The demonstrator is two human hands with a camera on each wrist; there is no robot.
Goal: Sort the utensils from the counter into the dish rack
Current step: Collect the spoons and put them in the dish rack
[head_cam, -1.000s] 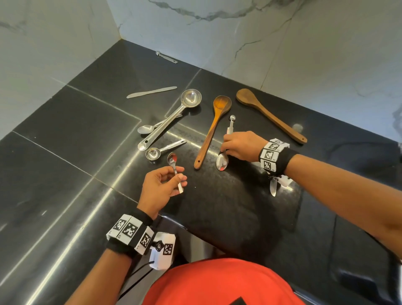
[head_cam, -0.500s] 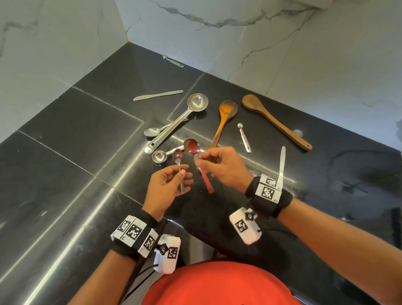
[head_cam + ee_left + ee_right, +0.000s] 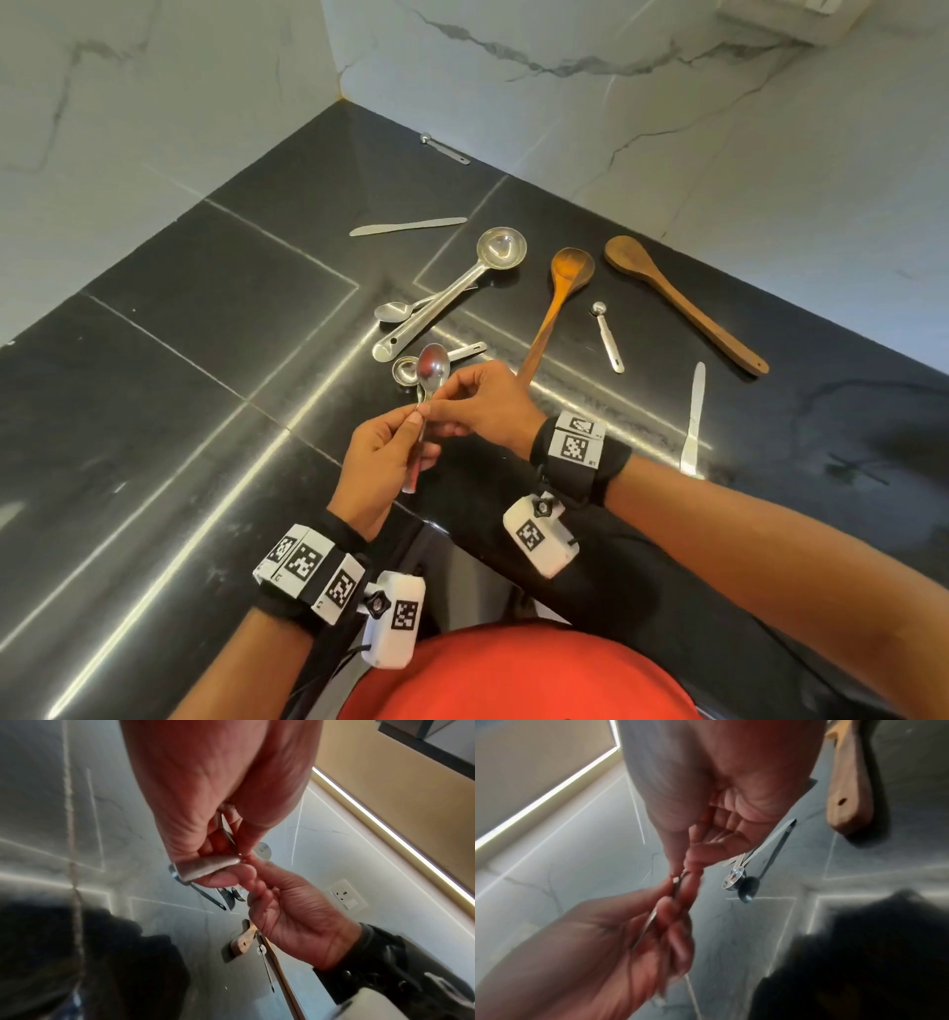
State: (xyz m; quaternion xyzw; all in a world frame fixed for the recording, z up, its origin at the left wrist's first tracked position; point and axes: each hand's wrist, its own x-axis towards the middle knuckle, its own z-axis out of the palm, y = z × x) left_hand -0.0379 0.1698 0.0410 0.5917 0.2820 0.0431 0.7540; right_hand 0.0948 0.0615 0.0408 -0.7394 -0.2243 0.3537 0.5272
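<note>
Both hands, left hand (image 3: 382, 462) and right hand (image 3: 482, 406), pinch steel spoons (image 3: 433, 367) just before the ladle (image 3: 452, 288); other utensils lie around it on the desk (image 3: 205, 334); no dish rack shows, so sorting looks barely begun.

White marble wall (image 3: 667, 103) with grey veining, meeting in a corner behind the counter. Wall socket (image 3: 345, 897) set in the marble. Lit strip (image 3: 401, 839) along the beige panel (image 3: 411, 780) above the marble. Red garment (image 3: 513, 673) at lower edge.
</note>
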